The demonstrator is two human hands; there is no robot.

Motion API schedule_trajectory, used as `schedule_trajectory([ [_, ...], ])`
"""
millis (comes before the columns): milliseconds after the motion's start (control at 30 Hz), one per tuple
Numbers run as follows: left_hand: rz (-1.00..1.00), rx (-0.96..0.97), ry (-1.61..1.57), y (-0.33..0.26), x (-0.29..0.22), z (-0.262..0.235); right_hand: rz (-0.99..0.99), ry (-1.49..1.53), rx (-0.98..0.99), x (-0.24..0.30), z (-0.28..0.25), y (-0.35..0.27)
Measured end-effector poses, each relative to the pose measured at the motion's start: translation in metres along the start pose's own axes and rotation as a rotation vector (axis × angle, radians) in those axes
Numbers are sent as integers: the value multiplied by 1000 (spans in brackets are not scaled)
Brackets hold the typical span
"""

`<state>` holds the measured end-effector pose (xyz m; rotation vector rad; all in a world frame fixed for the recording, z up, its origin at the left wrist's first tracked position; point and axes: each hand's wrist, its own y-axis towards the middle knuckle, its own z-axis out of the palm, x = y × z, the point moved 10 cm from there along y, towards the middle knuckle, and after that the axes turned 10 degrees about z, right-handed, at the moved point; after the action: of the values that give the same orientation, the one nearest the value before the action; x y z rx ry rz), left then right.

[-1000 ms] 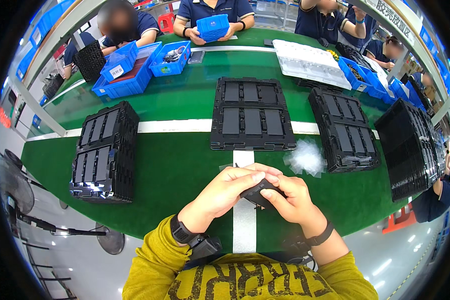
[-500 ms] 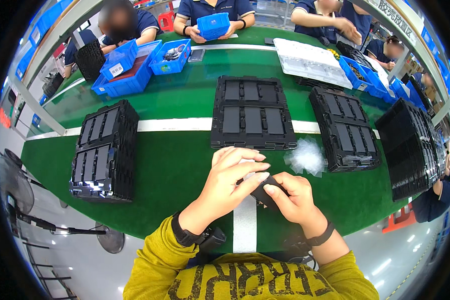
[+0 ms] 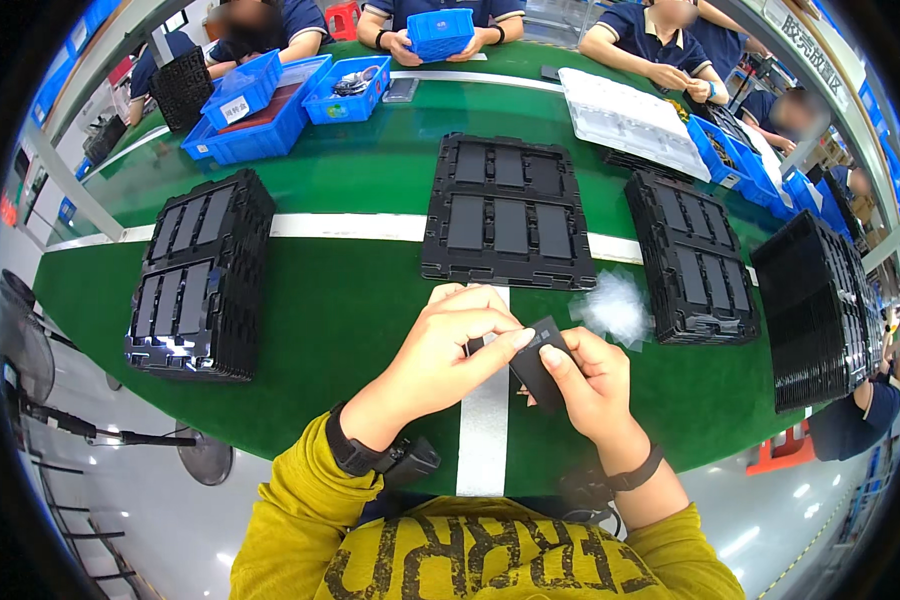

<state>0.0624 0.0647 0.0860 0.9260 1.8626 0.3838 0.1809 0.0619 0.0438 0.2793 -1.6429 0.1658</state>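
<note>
A thin black rectangular piece (image 3: pixel 537 378), with small pale print near its top edge, is in my right hand (image 3: pixel 592 385), the thumb flat on its face and the fingers behind. My left hand (image 3: pixel 450 345) is at the piece's upper left edge, thumb tip against it and index finger bent over the thumb. Whether the left fingers pinch anything else is hidden. Beyond both hands lies a black moulded tray (image 3: pixel 510 273) with dark grey slabs in its pockets; the upper right pocket looks darker than the rest. Clear film pieces (image 3: pixel 615 308) lie in a loose heap right of my hands.
Stacked black trays stand at the left (image 3: pixel 198 275), at the right (image 3: pixel 695 255) and at the far right (image 3: pixel 820 310). Across the green table are blue bins (image 3: pixel 260 135), a white tray (image 3: pixel 630 120) and several people; one holds a blue box (image 3: pixel 440 35).
The black piece has turned so that more of its flat face shows. My left fingers have curled closer together. The whole view has shifted slightly. A co-worker across at the right has lowered a hand.
</note>
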Motion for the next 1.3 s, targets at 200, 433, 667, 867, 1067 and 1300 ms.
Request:
schedule_trajectory([
  [200, -352, -132, -717, -14, 34, 18, 54, 68, 22, -5, 1, 0],
  [433, -331, 69, -668, -14, 28, 17, 26, 40, 6, -2, 3, -4],
  [667, -53, 17, -323, -5, 9, 3, 55, 125, 2, -3, 1, -4],
  [867, -91, 1, -375, -2, 9, 7, -17, -90, 67, 4, 10, -4],
  [1067, 21, -14, -65, -1, 1, 0, -114, -236, 66, 11, 14, -5],
  [1300, -42, 5, -132, -5, 13, 7, -212, -390, 39, 23, 17, -8],
])
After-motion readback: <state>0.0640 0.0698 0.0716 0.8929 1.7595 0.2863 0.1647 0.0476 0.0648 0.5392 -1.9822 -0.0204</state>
